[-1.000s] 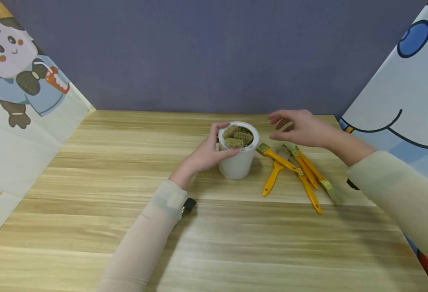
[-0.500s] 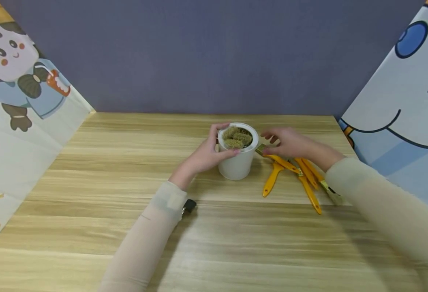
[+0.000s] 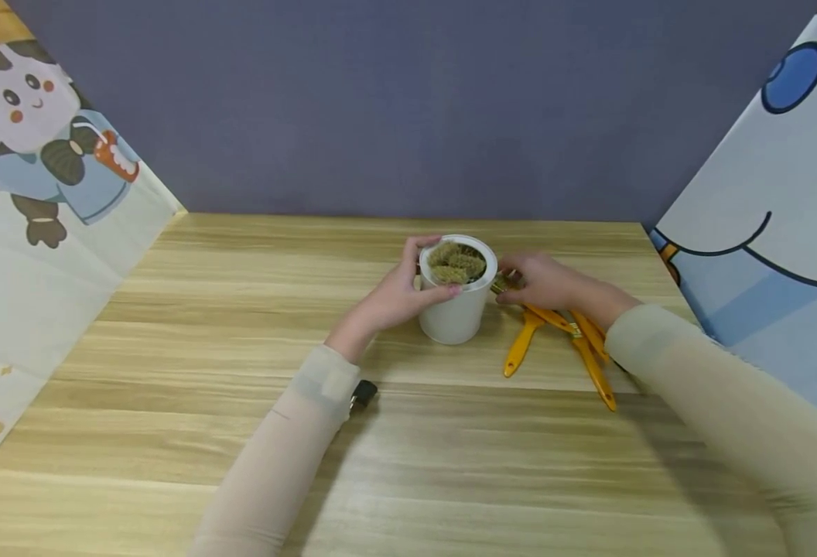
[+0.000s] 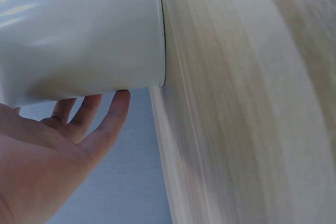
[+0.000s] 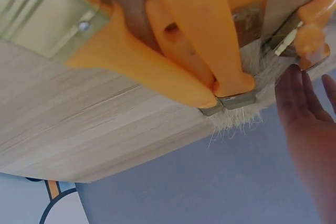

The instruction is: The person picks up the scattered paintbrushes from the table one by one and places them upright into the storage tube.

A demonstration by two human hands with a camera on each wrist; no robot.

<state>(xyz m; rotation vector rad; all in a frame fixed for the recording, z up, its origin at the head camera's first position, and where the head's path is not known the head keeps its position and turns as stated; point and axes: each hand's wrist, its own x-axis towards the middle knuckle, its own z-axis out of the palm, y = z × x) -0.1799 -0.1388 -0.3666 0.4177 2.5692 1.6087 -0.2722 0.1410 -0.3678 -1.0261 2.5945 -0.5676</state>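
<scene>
A white cup (image 3: 453,313) stands upright on the wooden table, tufted greenish-brown tops (image 3: 456,263) filling its mouth. From the left my left hand (image 3: 398,298) grips it, thumb on the near side of the rim and fingers round the far side. In the left wrist view, fingertips touch the cup's wall (image 4: 94,40). Just right of the cup, my right hand (image 3: 544,282) pinches a paintbrush (image 3: 497,286) by its head end, largely hidden by the hand. Yellow-handled paintbrushes (image 3: 523,344) lie crossed under and beside that hand; their bristles (image 5: 239,116) show in the right wrist view.
The wooden table (image 3: 241,309) meets a dark blue-grey wall panel (image 3: 408,108) behind. Cartoon-printed panels stand left (image 3: 81,162) and right (image 3: 750,209). A small black piece (image 3: 363,393) shows by the left cuff.
My right hand has come down and left from above the brushes to the paintbrush beside the cup, its fingers closing on it. My left hand and the cup keep their place.
</scene>
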